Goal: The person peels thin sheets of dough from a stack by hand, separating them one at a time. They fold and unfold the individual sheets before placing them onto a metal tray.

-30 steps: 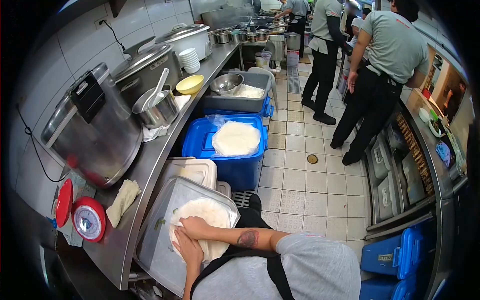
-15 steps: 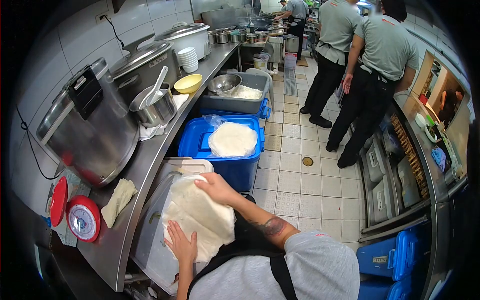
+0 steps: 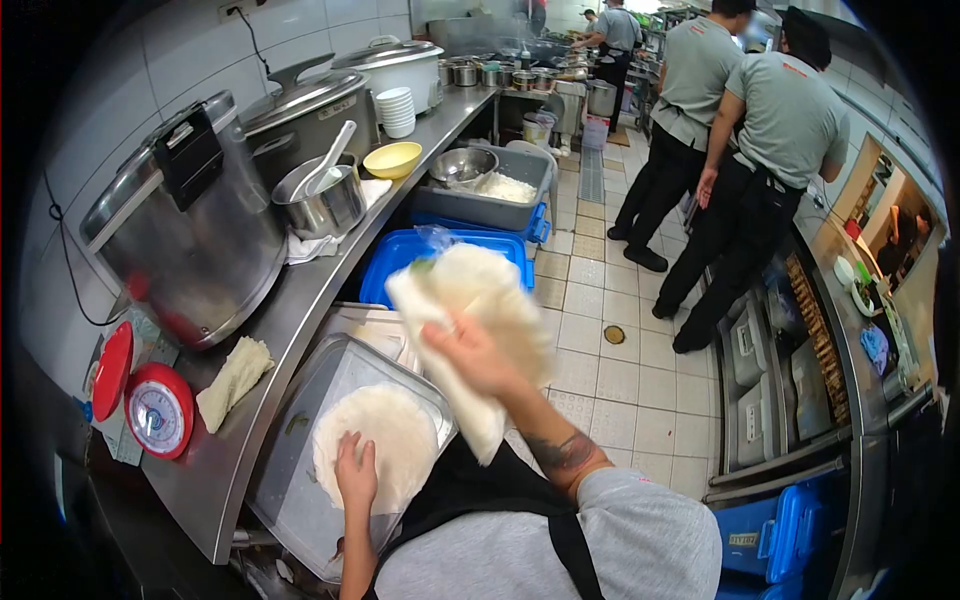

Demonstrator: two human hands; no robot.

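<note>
My right hand [image 3: 470, 352] grips a floppy stack of thin, pale dough wrappers [image 3: 490, 300], raised over the tray's far right corner and blurred by motion. Beneath my left hand [image 3: 356, 475] lies a round, pale wrapper [image 3: 395, 430], with my fingers resting loosely on its left part. That wrapper sits on a shallow grey metal tray [image 3: 285, 475]. Behind the raised stack, the blue lidded bin [image 3: 390, 262] is partly covered; a bit of clear plastic [image 3: 436, 238] shows at its lid.
Left of me runs a steel counter [image 3: 268, 385] with a red scale [image 3: 158, 410], a folded cloth [image 3: 235, 382], a pot with ladle [image 3: 325, 205] and large cookers [image 3: 190, 240]. A grey tub [image 3: 530, 205] stands farther back. Co-workers [image 3: 775, 130] stand at the right.
My right hand has lifted the wrapper stack off the tray, up and to the right, uncovering a round wrapper under my left hand. The raised stack now hides the white round on the blue lid.
</note>
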